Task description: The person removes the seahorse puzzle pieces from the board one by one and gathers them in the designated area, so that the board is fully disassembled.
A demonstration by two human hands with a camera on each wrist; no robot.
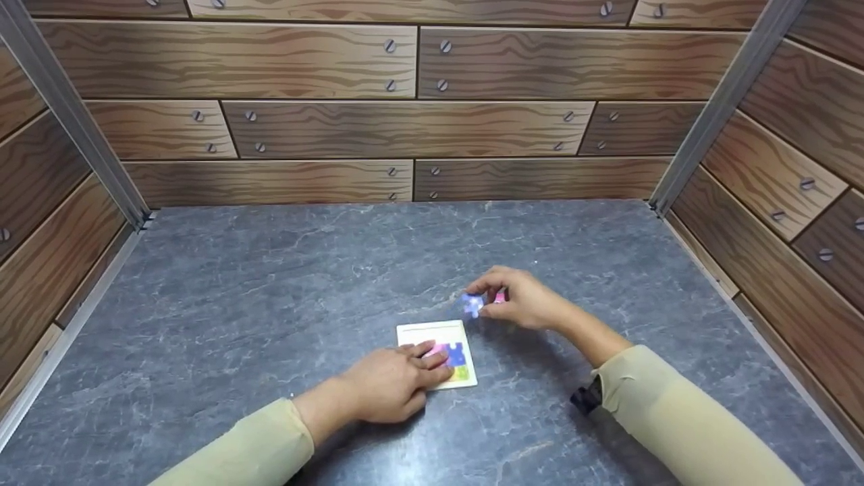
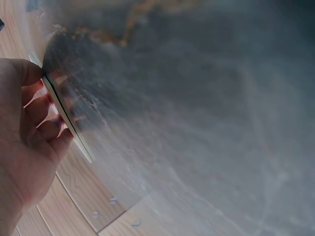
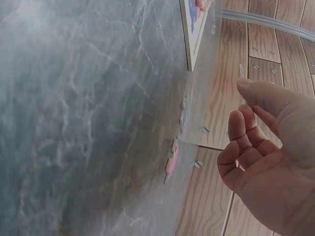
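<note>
My right hand [image 1: 523, 297] pinches a blue jigsaw piece [image 1: 472, 305] between thumb and fingers, raised above the table just beyond the board's far right corner. In the right wrist view the piece [image 3: 241, 71] shows only as a thin edge at the fingertips of that hand [image 3: 270, 142]. A pale puzzle board [image 1: 432, 331] lies flat, with pink, blue and yellow-green pieces set in its lower part. Across it rests my left hand [image 1: 395, 381], its fingers spread over the pieces and hiding some. From the left wrist, the hand [image 2: 29, 128] is seen along the board's edge [image 2: 69, 120].
A loose pink piece [image 3: 172, 160] lies on the table beneath the right hand, with a bluish piece [image 3: 185, 114] beside it. The grey marbled table [image 1: 270, 270] is bounded by wood-patterned walls [image 1: 324, 128] at the back and sides.
</note>
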